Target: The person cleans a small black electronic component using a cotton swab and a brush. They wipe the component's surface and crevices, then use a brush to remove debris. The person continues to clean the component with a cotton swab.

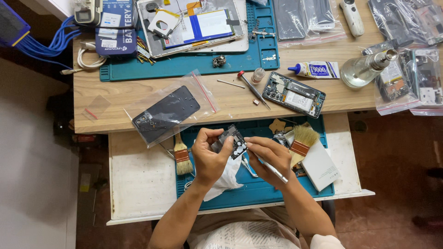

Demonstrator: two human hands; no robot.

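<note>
- A bundle of blue cables [44,44] hangs off the far left corner of the wooden desk [115,99]
- A dark phone sealed in a clear plastic bag [168,113] lies on the desk's near edge, just left of the hands
- A paintbrush with a pale handle [182,157] rests on the left edge of the blue work mat [258,191], which covers a white pull-out shelf [138,180]
- The left hand [210,154] is clenched around a small dark camera module part [232,141], held above the mat, thumb and fingers gripping its left side; white cloth [226,177] sits beneath the palm
- The right hand [270,157] grasps a slim metal tool [274,169] pen-fashion, fingertips meeting the part's right edge; the tool's tip is too small to make out
- A screwdriver with a red cap [251,87] lies on the desk beyond the hands
- A second, wider brush [302,140] lies just right of the right hand, next to a white box [320,168]
- An opened phone with its insides showing [294,94] sits on the desk, near a white glue tube with a blue cap [316,70]
- A glass bottle with a metal top [367,69] lies tilted at the right, among bagged parts [415,78]
</note>
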